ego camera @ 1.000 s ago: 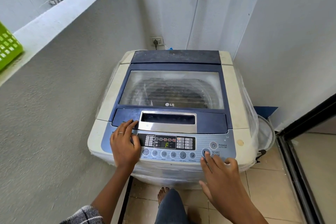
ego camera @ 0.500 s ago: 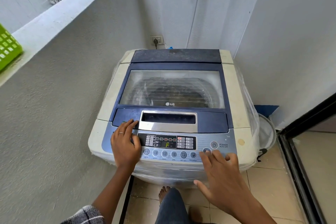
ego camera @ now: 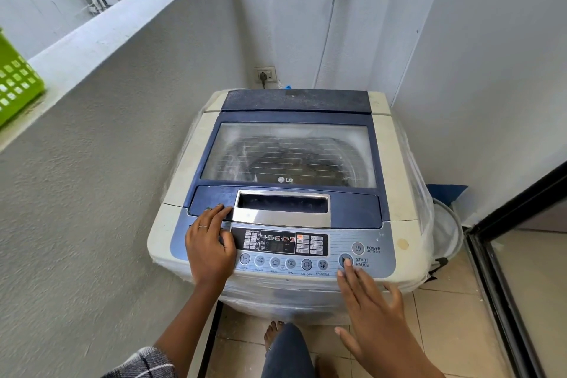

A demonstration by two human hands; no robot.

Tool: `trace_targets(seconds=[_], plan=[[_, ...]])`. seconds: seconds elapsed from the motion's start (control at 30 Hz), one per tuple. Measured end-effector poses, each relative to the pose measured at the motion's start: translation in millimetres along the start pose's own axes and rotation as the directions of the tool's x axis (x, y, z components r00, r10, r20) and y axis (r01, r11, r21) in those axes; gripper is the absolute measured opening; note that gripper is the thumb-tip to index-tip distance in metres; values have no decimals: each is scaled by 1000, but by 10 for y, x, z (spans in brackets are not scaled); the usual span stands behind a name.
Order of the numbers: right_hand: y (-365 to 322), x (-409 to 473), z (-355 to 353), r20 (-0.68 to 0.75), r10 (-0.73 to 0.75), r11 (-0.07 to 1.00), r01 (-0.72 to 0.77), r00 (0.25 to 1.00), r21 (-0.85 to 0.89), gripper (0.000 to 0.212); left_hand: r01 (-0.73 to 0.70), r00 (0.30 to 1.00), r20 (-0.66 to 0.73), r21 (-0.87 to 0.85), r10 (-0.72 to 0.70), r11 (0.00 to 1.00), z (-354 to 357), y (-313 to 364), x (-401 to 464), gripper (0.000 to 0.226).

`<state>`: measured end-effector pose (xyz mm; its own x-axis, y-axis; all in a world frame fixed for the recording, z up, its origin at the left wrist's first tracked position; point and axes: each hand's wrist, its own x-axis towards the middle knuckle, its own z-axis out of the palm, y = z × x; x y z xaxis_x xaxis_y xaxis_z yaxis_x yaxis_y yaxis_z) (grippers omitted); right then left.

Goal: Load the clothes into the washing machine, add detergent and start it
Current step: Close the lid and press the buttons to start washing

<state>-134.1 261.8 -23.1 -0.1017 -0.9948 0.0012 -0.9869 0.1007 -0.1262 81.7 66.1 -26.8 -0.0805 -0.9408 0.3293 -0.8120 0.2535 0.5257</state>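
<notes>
The washing machine [ego camera: 288, 193] stands in a narrow corner between two walls, its control panel [ego camera: 282, 250] facing the person and its lid [ego camera: 288, 150] closed flat; dark shapes that may be clothes show dimly through the lid's window. The right hand [ego camera: 372, 313] is spread, fingers straight, gripping nothing, with one fingertip resting on the round start button [ego camera: 346, 260] beside the START/PAUSE lettering. The left hand [ego camera: 210, 244] lies flat and relaxed on the left end of the panel, fingers reaching up to the lid's front edge near the silver handle [ego camera: 282, 209], also gripping nothing. What could go wrong, as I judge it: the power button [ego camera: 357, 248] sits just above the start button, so a fingertip sliding upward could switch the machine off; a second press could pause the cycle; and the left palm lies close to the leftmost program button [ego camera: 244, 259], where leaning weight might change a setting. The display [ego camera: 277, 241] looks dim here, so I cannot tell whether the cycle has begun. The machine's long axis runs from the person toward the back wall, where a plug [ego camera: 265, 74] sits in its socket.
</notes>
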Motion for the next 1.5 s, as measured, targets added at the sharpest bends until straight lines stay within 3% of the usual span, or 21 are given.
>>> trace_targets(seconds=[0.2, 0.33, 0.77, 1.03, 1.2, 1.33, 1.4, 1.5], plan=[[33, -20, 103, -60, -27, 1000, 28, 998, 11, 90, 6, 1000, 3, 5, -6, 1000, 4, -7, 1, 51], [16, -19, 83, -13, -17, 1000, 17, 1000, 11, 97, -1, 1000, -3, 3, 1, 1000, 7, -7, 0, 51], [36, -9, 95, -26, -28, 1000, 28, 999, -2, 88, -4, 1000, -17, -35, 3, 999, 35, -45, -8, 52], [41, 25, 66, -93, -64, 998, 65, 994, 2, 95, -88, 996, -19, -236, 86, 968, 66, 5, -46, 48], [47, 72, 31, -124, -62, 998, 62, 990, -8, 79, -40, 998, 19, -490, 57, 871, 122, 192, -63, 47], [44, 116, -26, -101, -83, 996, 84, 991, 7, 86, 125, 991, 131, -770, -37, 625, 165, 338, -48, 46], [50, 134, -46, -70, -83, 996, 84, 994, 15, 80, 188, 982, 159, -817, -101, 545, 169, 367, -49, 49], [15, 225, -166, 26, -43, 996, 41, 999, 78, 67, 183, 982, 128, -828, -139, 530, 192, 347, -60, 49]])
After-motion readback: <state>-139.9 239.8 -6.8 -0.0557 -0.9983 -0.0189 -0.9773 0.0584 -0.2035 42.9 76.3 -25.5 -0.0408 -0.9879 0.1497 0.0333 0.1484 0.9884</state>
